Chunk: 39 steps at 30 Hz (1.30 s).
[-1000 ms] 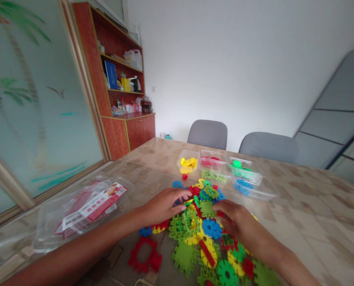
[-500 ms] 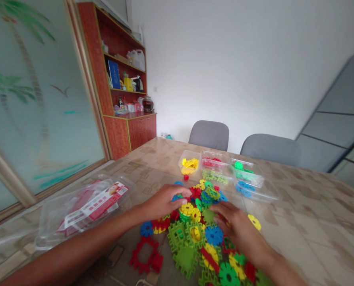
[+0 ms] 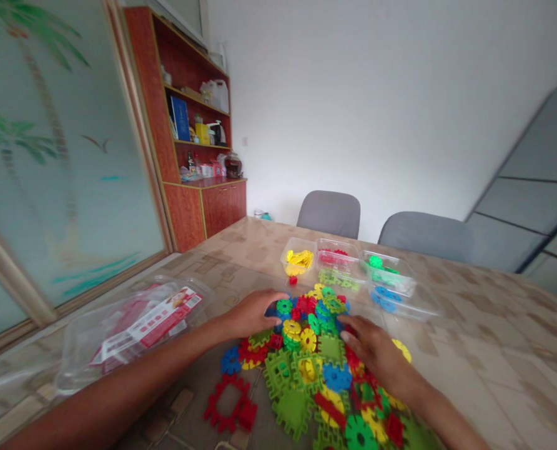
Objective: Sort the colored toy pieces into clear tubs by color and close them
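A heap of coloured plastic gear and square pieces [image 3: 316, 369] lies on the table [image 3: 470, 350] in front of me. My left hand [image 3: 252, 314] rests at the heap's far left edge, fingers curled over a blue piece [image 3: 273, 310]. My right hand [image 3: 374, 353] lies palm down on the right side of the heap, fingers stretched over red and blue pieces. A red frame piece [image 3: 229, 403] lies loose at the near left.
Several clear tubs hold sorted pieces: yellow [image 3: 297, 257], red [image 3: 335, 253], green [image 3: 386, 265], blue [image 3: 391, 300]. A clear lidded box with printed card [image 3: 132, 328] sits at left. Two grey chairs [image 3: 329, 214] stand behind the table, a wooden cabinet [image 3: 189, 137] at the far left.
Both hands have slid a little nearer over the heap and pieces have shifted; the left hand has curled down onto the blue piece at the heap's edge.
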Each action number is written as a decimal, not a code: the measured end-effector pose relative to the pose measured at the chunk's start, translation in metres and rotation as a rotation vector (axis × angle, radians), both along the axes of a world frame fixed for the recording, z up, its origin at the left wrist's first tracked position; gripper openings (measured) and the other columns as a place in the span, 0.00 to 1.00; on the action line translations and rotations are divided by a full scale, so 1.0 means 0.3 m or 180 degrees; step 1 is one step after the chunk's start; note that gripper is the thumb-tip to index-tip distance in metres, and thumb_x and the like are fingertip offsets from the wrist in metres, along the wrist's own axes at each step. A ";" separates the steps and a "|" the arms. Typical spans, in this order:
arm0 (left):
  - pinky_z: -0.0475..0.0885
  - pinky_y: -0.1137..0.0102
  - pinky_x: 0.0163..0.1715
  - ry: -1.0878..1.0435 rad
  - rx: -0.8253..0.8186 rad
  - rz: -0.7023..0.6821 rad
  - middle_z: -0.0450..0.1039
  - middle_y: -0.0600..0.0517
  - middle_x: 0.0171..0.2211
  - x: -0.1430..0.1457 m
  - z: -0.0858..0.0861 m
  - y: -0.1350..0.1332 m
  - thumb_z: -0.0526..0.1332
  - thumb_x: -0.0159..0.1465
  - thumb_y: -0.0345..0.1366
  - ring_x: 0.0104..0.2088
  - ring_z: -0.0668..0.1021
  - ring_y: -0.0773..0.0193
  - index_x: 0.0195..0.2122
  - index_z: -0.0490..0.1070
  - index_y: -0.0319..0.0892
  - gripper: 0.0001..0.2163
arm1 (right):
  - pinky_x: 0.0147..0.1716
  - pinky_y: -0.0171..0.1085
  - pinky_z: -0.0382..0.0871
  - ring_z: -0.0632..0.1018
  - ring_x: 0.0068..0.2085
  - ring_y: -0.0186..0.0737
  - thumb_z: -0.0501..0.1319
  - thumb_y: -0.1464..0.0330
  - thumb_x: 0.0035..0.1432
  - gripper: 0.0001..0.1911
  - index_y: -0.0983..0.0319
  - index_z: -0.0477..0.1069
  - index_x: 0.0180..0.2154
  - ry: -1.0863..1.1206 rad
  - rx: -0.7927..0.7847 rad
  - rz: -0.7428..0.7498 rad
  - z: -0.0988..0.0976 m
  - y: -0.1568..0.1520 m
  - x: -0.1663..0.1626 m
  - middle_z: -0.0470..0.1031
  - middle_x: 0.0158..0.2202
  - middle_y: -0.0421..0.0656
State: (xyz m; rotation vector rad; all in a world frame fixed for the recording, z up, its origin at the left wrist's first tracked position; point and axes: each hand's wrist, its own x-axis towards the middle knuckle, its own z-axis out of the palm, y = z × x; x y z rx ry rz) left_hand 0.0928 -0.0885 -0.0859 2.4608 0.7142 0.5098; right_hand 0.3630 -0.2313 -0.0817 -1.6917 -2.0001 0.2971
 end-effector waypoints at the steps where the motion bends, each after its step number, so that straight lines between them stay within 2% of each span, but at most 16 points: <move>1: 0.66 0.62 0.50 -0.0092 -0.0155 -0.0016 0.72 0.45 0.50 0.004 0.006 -0.004 0.63 0.57 0.36 0.49 0.73 0.54 0.53 0.67 0.40 0.22 | 0.49 0.45 0.69 0.76 0.47 0.48 0.50 0.59 0.64 0.21 0.63 0.71 0.50 0.0110 -0.0017 0.0071 0.011 -0.003 -0.011 0.76 0.47 0.50; 5: 0.70 0.66 0.44 -0.0413 -0.0857 -0.0114 0.75 0.47 0.43 0.022 0.017 -0.016 0.60 0.59 0.33 0.41 0.77 0.61 0.49 0.69 0.38 0.16 | 0.43 0.41 0.71 0.78 0.42 0.45 0.50 0.61 0.65 0.17 0.60 0.75 0.44 0.0437 0.0059 0.0198 0.048 -0.008 -0.039 0.79 0.41 0.47; 9: 0.71 0.67 0.43 -0.0614 -0.0951 -0.0115 0.76 0.48 0.40 0.035 0.015 -0.017 0.61 0.58 0.31 0.39 0.76 0.62 0.46 0.70 0.38 0.14 | 0.41 0.41 0.72 0.78 0.41 0.44 0.52 0.64 0.63 0.14 0.58 0.74 0.44 0.0428 0.0248 0.0117 0.058 -0.006 -0.033 0.79 0.41 0.46; 12: 0.71 0.67 0.42 -0.0739 -0.1241 -0.0366 0.76 0.48 0.40 0.043 0.022 -0.024 0.61 0.59 0.33 0.40 0.76 0.62 0.46 0.70 0.38 0.14 | 0.45 0.44 0.71 0.77 0.45 0.45 0.53 0.67 0.62 0.14 0.59 0.73 0.47 0.0292 0.0318 0.0095 0.054 0.014 -0.026 0.77 0.45 0.47; 15: 0.71 0.68 0.40 -0.0791 -0.1436 -0.0544 0.76 0.48 0.41 0.053 0.037 -0.037 0.59 0.62 0.36 0.39 0.77 0.62 0.47 0.69 0.39 0.13 | 0.52 0.48 0.65 0.72 0.52 0.47 0.52 0.67 0.62 0.17 0.59 0.70 0.51 -0.0010 0.0384 0.0126 0.042 0.059 -0.030 0.73 0.51 0.48; 17: 0.71 0.68 0.40 -0.0804 -0.1261 -0.0442 0.76 0.48 0.41 0.057 0.042 -0.043 0.58 0.63 0.36 0.40 0.76 0.62 0.46 0.70 0.40 0.12 | 0.56 0.49 0.61 0.69 0.56 0.48 0.52 0.67 0.62 0.19 0.60 0.68 0.53 -0.0223 0.0321 0.0096 0.029 0.103 -0.035 0.70 0.54 0.49; 20: 0.68 0.65 0.46 -0.0634 -0.0566 -0.0002 0.75 0.48 0.46 0.053 0.032 -0.037 0.57 0.62 0.34 0.45 0.75 0.59 0.46 0.71 0.41 0.12 | 0.57 0.52 0.58 0.65 0.59 0.51 0.51 0.66 0.62 0.21 0.63 0.65 0.55 -0.0356 0.0184 -0.0058 0.003 0.171 -0.041 0.66 0.58 0.52; 22: 0.66 0.63 0.49 -0.0399 -0.0218 0.0229 0.73 0.47 0.49 0.045 0.015 -0.025 0.59 0.59 0.33 0.48 0.74 0.56 0.49 0.70 0.41 0.15 | 0.56 0.55 0.58 0.65 0.58 0.52 0.50 0.67 0.62 0.21 0.64 0.66 0.55 -0.0365 0.0103 -0.0079 -0.013 0.202 -0.045 0.67 0.57 0.53; 24: 0.65 0.60 0.51 -0.0222 -0.0101 0.0274 0.71 0.44 0.51 0.035 -0.003 -0.015 0.61 0.58 0.34 0.51 0.72 0.53 0.51 0.68 0.40 0.19 | 0.54 0.55 0.59 0.68 0.56 0.52 0.48 0.68 0.62 0.21 0.64 0.67 0.54 -0.0358 0.0009 0.0011 -0.018 0.213 -0.052 0.70 0.54 0.54; 28: 0.63 0.60 0.53 -0.0165 -0.0089 0.0164 0.70 0.44 0.53 0.030 -0.014 -0.018 0.61 0.58 0.33 0.52 0.71 0.54 0.53 0.67 0.40 0.21 | 0.52 0.50 0.63 0.72 0.51 0.50 0.48 0.65 0.64 0.19 0.61 0.70 0.51 -0.0242 -0.0186 0.0442 0.026 0.172 -0.059 0.75 0.49 0.49; 33: 0.69 0.68 0.45 -0.0377 -0.0564 -0.0205 0.77 0.49 0.43 0.043 0.007 -0.040 0.59 0.59 0.31 0.43 0.77 0.61 0.48 0.70 0.40 0.15 | 0.40 0.40 0.71 0.77 0.39 0.42 0.48 0.56 0.65 0.20 0.57 0.72 0.46 0.0230 -0.0634 0.0957 0.136 0.103 -0.034 0.78 0.39 0.41; 35: 0.70 0.71 0.41 -0.0462 -0.0763 -0.0266 0.77 0.49 0.39 0.047 0.006 -0.048 0.58 0.60 0.31 0.39 0.77 0.63 0.46 0.71 0.39 0.13 | 0.37 0.38 0.72 0.77 0.37 0.41 0.47 0.54 0.65 0.21 0.57 0.71 0.48 0.0521 -0.0754 0.0948 0.160 0.093 -0.015 0.78 0.38 0.40; 39: 0.70 0.74 0.33 -0.0498 -0.0869 -0.0313 0.77 0.49 0.37 0.050 -0.007 -0.056 0.56 0.62 0.32 0.33 0.77 0.64 0.44 0.72 0.37 0.11 | 0.42 0.43 0.70 0.76 0.43 0.47 0.49 0.54 0.63 0.22 0.59 0.71 0.48 0.0403 -0.0451 0.0670 0.162 0.099 0.020 0.77 0.44 0.45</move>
